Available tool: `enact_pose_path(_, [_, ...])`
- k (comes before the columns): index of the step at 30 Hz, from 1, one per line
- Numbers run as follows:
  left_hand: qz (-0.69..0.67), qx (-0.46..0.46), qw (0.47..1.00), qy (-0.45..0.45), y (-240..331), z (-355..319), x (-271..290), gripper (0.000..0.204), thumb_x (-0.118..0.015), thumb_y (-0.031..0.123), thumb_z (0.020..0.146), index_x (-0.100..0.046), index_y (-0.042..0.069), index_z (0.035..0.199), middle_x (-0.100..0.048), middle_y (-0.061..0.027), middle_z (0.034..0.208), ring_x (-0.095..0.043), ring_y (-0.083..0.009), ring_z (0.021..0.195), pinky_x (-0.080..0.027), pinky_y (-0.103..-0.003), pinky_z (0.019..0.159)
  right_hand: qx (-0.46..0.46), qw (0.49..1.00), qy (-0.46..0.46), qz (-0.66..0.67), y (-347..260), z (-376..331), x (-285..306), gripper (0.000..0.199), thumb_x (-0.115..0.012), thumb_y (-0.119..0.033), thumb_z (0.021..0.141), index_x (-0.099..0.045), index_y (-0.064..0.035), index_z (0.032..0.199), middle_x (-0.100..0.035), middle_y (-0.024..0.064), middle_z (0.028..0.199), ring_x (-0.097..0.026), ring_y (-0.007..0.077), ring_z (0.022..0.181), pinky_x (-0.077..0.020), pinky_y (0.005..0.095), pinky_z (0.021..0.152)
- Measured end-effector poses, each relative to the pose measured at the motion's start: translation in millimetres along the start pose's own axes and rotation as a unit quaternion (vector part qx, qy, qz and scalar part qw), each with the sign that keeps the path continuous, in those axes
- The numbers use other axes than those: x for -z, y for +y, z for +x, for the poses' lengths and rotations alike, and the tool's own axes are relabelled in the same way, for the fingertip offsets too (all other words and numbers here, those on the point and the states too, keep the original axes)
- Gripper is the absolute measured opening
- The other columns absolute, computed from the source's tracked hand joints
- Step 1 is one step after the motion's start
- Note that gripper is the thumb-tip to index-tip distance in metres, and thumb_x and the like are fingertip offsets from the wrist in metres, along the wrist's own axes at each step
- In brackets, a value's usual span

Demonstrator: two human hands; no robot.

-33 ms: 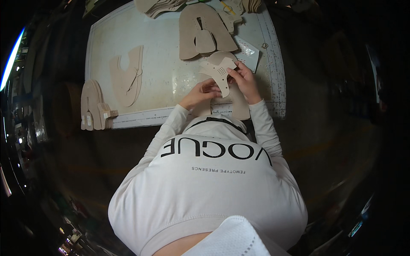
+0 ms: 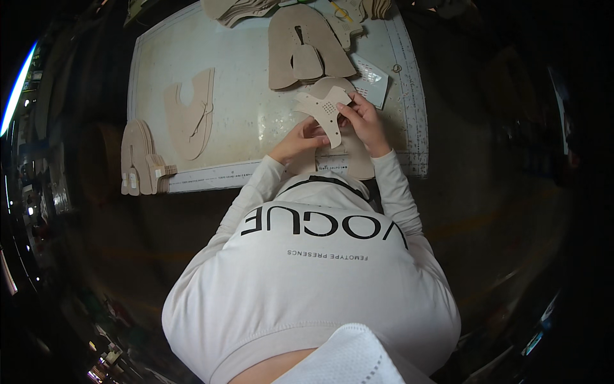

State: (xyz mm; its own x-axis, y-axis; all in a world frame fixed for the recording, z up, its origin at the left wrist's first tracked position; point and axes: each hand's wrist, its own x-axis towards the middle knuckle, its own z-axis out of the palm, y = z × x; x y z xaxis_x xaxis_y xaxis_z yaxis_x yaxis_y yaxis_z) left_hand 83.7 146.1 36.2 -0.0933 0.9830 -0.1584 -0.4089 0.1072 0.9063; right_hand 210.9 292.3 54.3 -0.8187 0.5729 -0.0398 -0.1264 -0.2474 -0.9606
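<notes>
Between my two hands is a cream shoe-upper piece (image 2: 325, 110), branched in shape, with a patch of small punched holes and a few larger ones. My left hand (image 2: 299, 141) pinches its narrow lower tip, thumb on top. My right hand (image 2: 366, 125) grips its right side, thumb pressed near the punched patch. Beneath them lies a larger beige U-shaped piece (image 2: 360, 160), its rounded end pointing away from me and its legs toward me. My hands hide much of its middle.
A stack of beige U-shaped pieces (image 2: 281, 54) lies just beyond my hands, with a white card (image 2: 377, 80) to its right. A tied bundle (image 2: 199, 128) and another stack (image 2: 137, 150) sit at left on the pale table mat (image 2: 236, 83). Yellow-handled scissors (image 2: 339, 11) lie at the back.
The cream piece has turned slightly and shifted a little left and toward me. My right thumb has moved left with it, and my left thumb now rests on its lower tip.
</notes>
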Motion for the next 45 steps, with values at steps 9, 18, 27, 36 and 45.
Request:
enact_pose_path(9, [-0.175,0.024,0.977,0.116,13,12,7,0.040,-0.050,0.004,0.087,-0.038,0.000,0.125,-0.053,-0.0110,0.120,-0.055,-0.0217,0.107,-0.046,-0.035,0.093,0.171,0.930,0.204,-0.254,-33,5,29,0.017,-0.063,-0.012,0.087,-0.065,0.0026,0.095,-0.067,0.0067,0.079,-0.064,0.0118,0.064,-0.0517,0.0225,0.059])
enact_pose_path(18, [-0.075,0.027,0.994,0.076,48,9,-15,0.045,-0.050,-0.002,0.087,-0.037,0.003,0.130,-0.054,-0.0115,0.122,-0.056,-0.0223,0.110,-0.050,-0.033,0.090,0.094,0.984,0.151,-0.026,-62,-6,17,0.021,-0.059,-0.006,0.088,-0.060,0.0035,0.107,-0.065,0.0058,0.091,-0.062,0.0084,0.072,-0.0518,0.0210,0.067])
enact_pose_path(27, [-0.088,0.061,0.989,0.099,46,5,-17,0.042,-0.054,0.000,0.088,-0.040,0.004,0.127,-0.056,-0.0075,0.113,-0.058,-0.0168,0.101,-0.052,-0.035,0.088,0.038,0.987,0.110,-0.109,-25,-2,-8,0.021,-0.058,-0.007,0.089,-0.059,0.0039,0.107,-0.066,0.0075,0.089,-0.063,0.0088,0.068,-0.0518,0.0207,0.058])
enact_pose_path(36, [-0.066,0.089,0.985,0.135,41,7,-19,0.036,-0.056,0.009,0.091,-0.043,0.003,0.124,-0.057,-0.0085,0.110,-0.058,-0.0159,0.098,-0.052,-0.031,0.086,0.029,0.977,0.086,-0.191,-18,3,-3,0.020,-0.060,-0.007,0.087,-0.058,0.0051,0.102,-0.065,0.0081,0.088,-0.063,0.0099,0.070,-0.0527,0.0215,0.058])
enact_pose_path(45, [-0.051,0.069,0.976,0.198,40,0,5,0.029,-0.049,0.016,0.094,-0.048,0.003,0.120,-0.062,-0.0093,0.107,-0.060,-0.0156,0.096,-0.047,-0.029,0.089,0.072,0.956,0.163,-0.234,-45,116,65,0.022,-0.061,-0.006,0.086,-0.056,0.0053,0.105,-0.066,0.0103,0.086,-0.064,0.0118,0.068,-0.0536,0.0209,0.061])
